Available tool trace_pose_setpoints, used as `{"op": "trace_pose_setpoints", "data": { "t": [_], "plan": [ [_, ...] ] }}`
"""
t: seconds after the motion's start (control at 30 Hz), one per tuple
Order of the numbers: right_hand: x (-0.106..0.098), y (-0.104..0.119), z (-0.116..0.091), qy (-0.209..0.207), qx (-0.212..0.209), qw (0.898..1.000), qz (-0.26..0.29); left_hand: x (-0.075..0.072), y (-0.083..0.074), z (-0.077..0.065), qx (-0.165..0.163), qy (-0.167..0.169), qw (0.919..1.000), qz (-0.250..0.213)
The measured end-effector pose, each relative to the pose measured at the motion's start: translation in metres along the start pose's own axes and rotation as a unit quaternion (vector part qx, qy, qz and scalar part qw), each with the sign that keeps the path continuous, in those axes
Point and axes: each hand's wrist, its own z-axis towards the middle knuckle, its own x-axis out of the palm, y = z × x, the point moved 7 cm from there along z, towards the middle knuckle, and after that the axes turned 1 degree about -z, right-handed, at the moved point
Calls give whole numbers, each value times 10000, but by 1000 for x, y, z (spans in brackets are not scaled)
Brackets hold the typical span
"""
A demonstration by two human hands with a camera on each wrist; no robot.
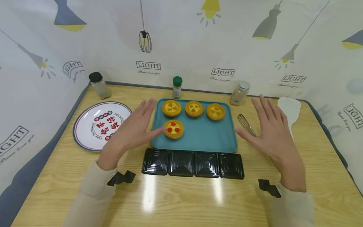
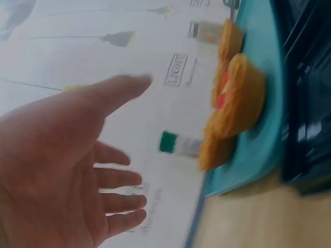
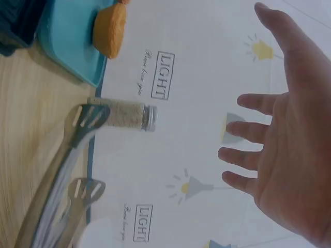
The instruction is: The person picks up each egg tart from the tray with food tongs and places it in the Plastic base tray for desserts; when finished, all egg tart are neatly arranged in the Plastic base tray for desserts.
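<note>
My left hand (image 1: 130,129) is raised over the table's left side with its fingers straight and nothing in it. Its thumb tip overlaps the edge of a tart with red topping (image 1: 174,129) in the head view; whether they touch cannot be told there, but the left wrist view shows the hand apart from the tarts. My right hand (image 1: 270,132) is held up empty to the right, fingers spread. Between the hands lies a teal tray (image 1: 204,135) carrying the red-topped tart and three yellow-topped tarts, one at the tray's right (image 1: 215,111). A whisk (image 1: 246,124) lies partly behind the right hand.
A row of black square plastic trays (image 1: 181,163) sits before the teal tray. At left lies a white plate (image 1: 90,126) with red characters. Behind stand a black-lidded jar (image 1: 100,86), a green-capped bottle (image 1: 177,88) and a silver-lidded jar (image 1: 239,93). A white spatula (image 1: 290,108) lies at right.
</note>
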Motion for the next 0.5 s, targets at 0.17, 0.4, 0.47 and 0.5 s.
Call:
{"op": "trace_pose_setpoints", "data": {
  "t": [0.17, 0.4, 0.47, 0.5],
  "plan": [
    [-7, -24, -14, -11, 735, 9971, 217, 27, 16, 3, -364, 65, 9856, -1649],
    [18, -61, -44, 481, 1436, 9882, 236, 56, 43, -9, -656, 317, 9671, -2436],
    [28, -72, -55, 696, 1651, 9833, 332, 61, 46, -12, -476, 355, 9693, -2385],
    [33, -77, -60, 801, 1778, 9800, 397, 64, 47, -13, -409, 379, 9713, -2310]
  ]
}}
